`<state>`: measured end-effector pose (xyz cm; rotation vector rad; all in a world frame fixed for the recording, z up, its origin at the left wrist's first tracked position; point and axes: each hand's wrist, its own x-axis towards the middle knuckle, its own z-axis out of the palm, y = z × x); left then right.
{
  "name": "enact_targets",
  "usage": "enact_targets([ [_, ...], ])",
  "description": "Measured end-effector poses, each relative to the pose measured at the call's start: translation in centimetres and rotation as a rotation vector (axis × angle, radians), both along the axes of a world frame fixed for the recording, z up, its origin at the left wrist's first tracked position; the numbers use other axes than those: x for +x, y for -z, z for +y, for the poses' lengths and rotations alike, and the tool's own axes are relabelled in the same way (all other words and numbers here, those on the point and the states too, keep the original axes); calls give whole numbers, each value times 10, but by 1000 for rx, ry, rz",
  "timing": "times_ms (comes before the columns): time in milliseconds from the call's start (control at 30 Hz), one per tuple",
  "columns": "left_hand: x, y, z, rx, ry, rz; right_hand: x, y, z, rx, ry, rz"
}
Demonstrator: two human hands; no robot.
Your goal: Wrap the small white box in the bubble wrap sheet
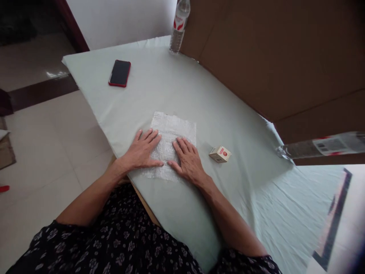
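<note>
A sheet of bubble wrap (173,123) lies flat on the table in front of me, whitish and see-through. My left hand (144,150) rests on its left side, palm down, with the fingers spread. On the right side of the sheet lies my right hand (187,158), also palm down and with the thumb held apart. Both thumbs point inward, with a small gap between them. Just right of my right hand stands a small cream-coloured box (220,154) with a red mark, apart from the hand and the wrap.
A pale green cloth (137,102) covers the table. Towards the far left lies a phone (119,73) with a red edge. A brown cardboard panel (270,57) rises at the right, with one plastic bottle (178,28) at its far end and another bottle (322,146) at its near end.
</note>
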<state>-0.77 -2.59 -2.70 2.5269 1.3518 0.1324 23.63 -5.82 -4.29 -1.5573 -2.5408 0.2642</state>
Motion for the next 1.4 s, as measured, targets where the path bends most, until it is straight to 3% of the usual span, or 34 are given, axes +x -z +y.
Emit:
enact_targets([
  [133,1,-14,-5,15,-11,20,-1,2,-2,9,26,-40],
  [267,20,-23,-20,136,30,-68,-5,7,-1,44,50,-28],
  [333,29,-18,-25,95,79,-69,-4,5,-1,49,34,4],
  [467,30,1,-25,-6,53,-42,21,-13,-7,166,37,136],
  [600,23,10,-22,-18,64,-72,76,-23,-15,354,342,154],
  [667,22,11,-22,-20,60,-96,102,-20,-17,283,479,109],
  [767,20,13,-21,-13,62,-145,118,-19,-21,182,553,165],
  [900,16,17,-21,2,58,-240,86,-40,-18,214,424,387],
  [1033,12,20,-21,41,34,-360,30,-57,0,192,73,485],
  [1167,10,24,-21,38,23,-432,-6,-36,19,68,-95,406],
  [1300,8,26,-21,14,33,-456,-10,-13,22,-46,-76,394],
  [1400,7,26,-21,0,46,-454,-2,-8,19,-49,-22,451],
])
